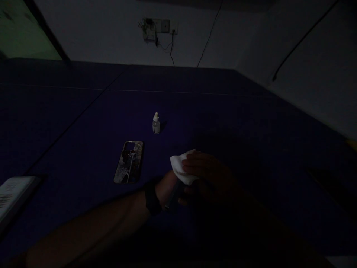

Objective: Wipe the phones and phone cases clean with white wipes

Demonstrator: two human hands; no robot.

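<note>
In the dim head view, my left hand (166, 185) holds a dark, flat slab that looks like a phone (173, 196); a dark band circles that wrist. My right hand (206, 168) presses a folded white wipe (180, 165) against the slab's upper part. The wipe and right hand hide most of the slab, and shadow blurs the right hand's outline. Ahead and to the left lies a patterned phone case (128, 162), its camera cutout at the far end. Beyond it a small dropper bottle (156, 125) with a white cap stands upright.
The dark blue-purple tabletop (178, 108) reaches back to a pale wall. A white box (13, 195) sits at the left edge. Wall sockets (160, 26) with plugs and hanging cables are at the back. A dark flat shape (331, 186) lies at right, too dim to name.
</note>
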